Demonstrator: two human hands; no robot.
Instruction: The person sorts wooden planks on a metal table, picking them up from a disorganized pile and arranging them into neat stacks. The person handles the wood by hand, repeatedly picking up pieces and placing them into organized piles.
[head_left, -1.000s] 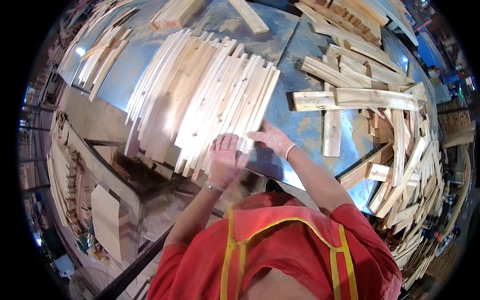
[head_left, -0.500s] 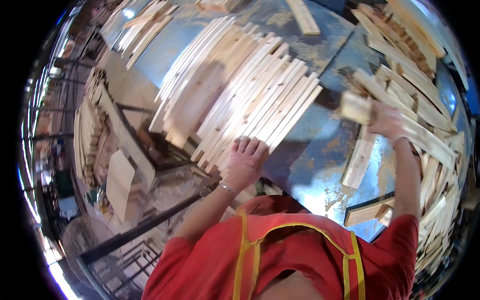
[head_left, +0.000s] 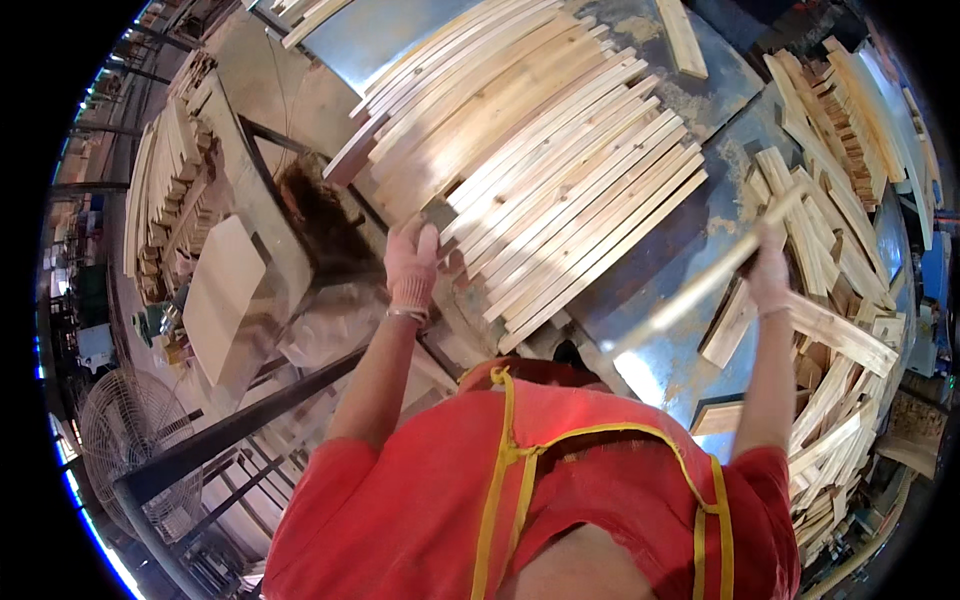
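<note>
My gloved left hand (head_left: 412, 265) is at the near left ends of a row of pale wooden slats. Its fingers are bent and close together around the end of a wide wooden board (head_left: 470, 130); the grip is partly hidden. Out to the right, my right hand (head_left: 768, 275) is closed on a long thin wooden strip (head_left: 690, 288), blurred by motion. That strip slants above the blue tabletop, its near end pointing toward me. Narrow slats (head_left: 590, 190) lie side by side between my hands, their ends uneven.
A heap of loose wooden offcuts (head_left: 835, 420) lies at the right, with more boards (head_left: 830, 130) stacked beyond. One slat (head_left: 682, 38) lies apart on the blue table (head_left: 735, 200). Left are a dark metal rail (head_left: 250, 425), a caged fan (head_left: 130, 440) and stacked wood (head_left: 165, 200).
My left hand has moved left from the slat ends to the wide board's end. The right hand has moved down slightly, and its strip has turned lengthwise. The view has shifted left.
</note>
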